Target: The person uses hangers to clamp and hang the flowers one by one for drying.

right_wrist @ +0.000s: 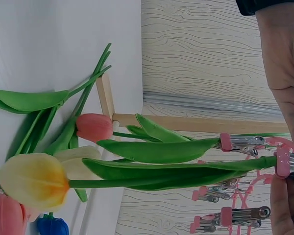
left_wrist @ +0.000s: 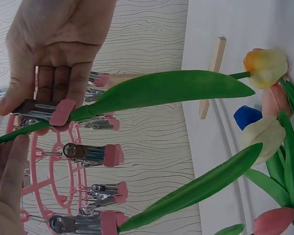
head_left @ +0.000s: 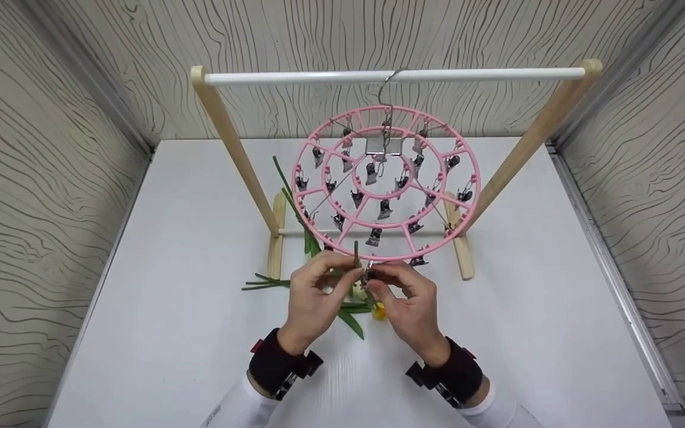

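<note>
My left hand [head_left: 319,291] pinches the green stem of a yellow-and-orange artificial tulip [right_wrist: 34,181] near its upper end. Facing it, my right hand [head_left: 411,303] grips a metal clip [left_wrist: 36,110] with pink tips, which sits across that stem. The bloom hangs downward below the hands, its long leaf [left_wrist: 171,89] alongside. Both hands are at the front rim of a round pink hanging rack [head_left: 387,258]. Close by, a pink tulip [right_wrist: 94,127] also hangs, its leaf beside another pink-tipped clip [right_wrist: 227,142].
A wooden stand [head_left: 232,154] with a white top bar [head_left: 307,77] carries the rack by its hook. Many loose clips dangle from the rings. Under it on the white table [head_left: 200,339] lie more tulips, including a white one [left_wrist: 264,137] and a blue one [left_wrist: 247,117].
</note>
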The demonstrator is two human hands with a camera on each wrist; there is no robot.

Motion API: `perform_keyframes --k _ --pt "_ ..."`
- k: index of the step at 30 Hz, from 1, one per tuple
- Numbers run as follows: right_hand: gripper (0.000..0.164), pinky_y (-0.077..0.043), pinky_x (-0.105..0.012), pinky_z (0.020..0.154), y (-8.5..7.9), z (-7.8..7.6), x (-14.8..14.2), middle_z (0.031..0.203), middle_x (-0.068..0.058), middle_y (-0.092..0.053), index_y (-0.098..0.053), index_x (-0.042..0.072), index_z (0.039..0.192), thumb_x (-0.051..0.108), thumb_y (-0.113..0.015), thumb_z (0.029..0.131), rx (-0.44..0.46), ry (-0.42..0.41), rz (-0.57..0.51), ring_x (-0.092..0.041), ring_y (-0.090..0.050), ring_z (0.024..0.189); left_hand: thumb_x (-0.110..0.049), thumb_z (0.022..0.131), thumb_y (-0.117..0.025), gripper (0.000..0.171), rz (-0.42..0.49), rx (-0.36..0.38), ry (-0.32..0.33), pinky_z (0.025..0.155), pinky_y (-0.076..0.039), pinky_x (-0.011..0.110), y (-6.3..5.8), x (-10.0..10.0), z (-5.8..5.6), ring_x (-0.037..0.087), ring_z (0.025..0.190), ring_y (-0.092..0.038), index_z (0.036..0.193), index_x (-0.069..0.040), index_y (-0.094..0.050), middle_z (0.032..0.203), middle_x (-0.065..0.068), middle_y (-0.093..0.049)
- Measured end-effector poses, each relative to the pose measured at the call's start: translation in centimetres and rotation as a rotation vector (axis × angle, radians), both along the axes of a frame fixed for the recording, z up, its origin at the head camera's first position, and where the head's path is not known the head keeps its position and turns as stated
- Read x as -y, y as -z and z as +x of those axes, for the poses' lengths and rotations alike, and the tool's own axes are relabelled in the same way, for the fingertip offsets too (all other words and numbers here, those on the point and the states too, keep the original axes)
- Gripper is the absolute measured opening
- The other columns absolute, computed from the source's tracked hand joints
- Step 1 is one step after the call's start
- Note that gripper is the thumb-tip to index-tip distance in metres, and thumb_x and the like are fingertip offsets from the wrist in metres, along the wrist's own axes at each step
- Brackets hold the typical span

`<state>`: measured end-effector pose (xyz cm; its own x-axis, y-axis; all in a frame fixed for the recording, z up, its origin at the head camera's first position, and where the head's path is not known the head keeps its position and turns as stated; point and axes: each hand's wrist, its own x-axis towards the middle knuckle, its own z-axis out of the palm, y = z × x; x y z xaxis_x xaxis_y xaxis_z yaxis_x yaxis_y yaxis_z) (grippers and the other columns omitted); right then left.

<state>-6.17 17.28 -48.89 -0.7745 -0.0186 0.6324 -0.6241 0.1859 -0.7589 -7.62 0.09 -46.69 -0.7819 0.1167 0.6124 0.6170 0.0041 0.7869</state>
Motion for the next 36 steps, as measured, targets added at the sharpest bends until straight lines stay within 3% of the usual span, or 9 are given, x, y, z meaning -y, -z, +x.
perform_keyframes --k 12,19,26,33,36 --pt "0.039 -0.064 -0.022 0.087 0.4 -0.5 0.4 0.108 -0.026 -0.077 -0.074 -0.008 0.118 -0.020 -0.077 0.081 0.017 -0.040 -0.022 -0.012 -0.077 0.102 0.008 0.091 -0.076 0.017 -0.003 0.026 -0.020 0.066 -0.066 0.027 0.2 0.9 -0.3 0.006 0.089 -0.073 0.107 0.002 -0.073 0.099 0.017 -0.074" --pt "0.036 -0.064 -0.022 0.087 0.6 -0.6 0.4 0.107 -0.027 -0.077 -0.074 -0.011 0.117 -0.019 -0.077 0.081 0.042 -0.049 -0.023 -0.012 -0.078 0.100 0.010 0.091 -0.075 0.018 0.006 0.063 -0.024 0.071 -0.067 0.027 0.5 1.3 -0.5 0.004 0.092 -0.073 0.109 0.008 -0.072 0.101 0.019 -0.073" --pt "0.034 -0.064 -0.021 0.087 1.0 -0.7 0.4 0.107 -0.027 -0.077 -0.074 -0.011 0.115 -0.016 -0.079 0.082 0.074 -0.049 -0.026 -0.010 -0.077 0.101 0.009 0.092 -0.075 0.023 -0.002 0.092 -0.015 0.074 -0.067 0.029 1.0 1.6 -0.4 0.005 0.095 -0.074 0.114 0.005 -0.072 0.104 0.019 -0.073" --pt "0.037 -0.064 -0.021 0.086 1.4 -0.7 0.3 0.109 -0.023 -0.078 -0.076 -0.004 0.117 -0.015 -0.079 0.083 0.083 -0.032 -0.012 -0.012 -0.077 0.099 0.005 0.093 -0.075 0.020 -0.021 0.178 -0.019 0.081 -0.068 0.033 2.9 3.0 -0.7 0.016 0.099 -0.076 0.113 0.003 -0.072 0.107 0.021 -0.073" --pt "0.037 -0.064 -0.021 0.086 1.5 -0.7 0.2 0.108 -0.023 -0.077 -0.076 -0.004 0.117 -0.015 -0.079 0.082 0.081 -0.029 -0.012 -0.012 -0.077 0.099 0.001 0.094 -0.076 0.018 -0.087 0.242 -0.039 0.084 -0.068 0.035 4.2 4.0 -1.1 0.020 0.099 -0.076 0.111 0.001 -0.073 0.107 0.018 -0.075"
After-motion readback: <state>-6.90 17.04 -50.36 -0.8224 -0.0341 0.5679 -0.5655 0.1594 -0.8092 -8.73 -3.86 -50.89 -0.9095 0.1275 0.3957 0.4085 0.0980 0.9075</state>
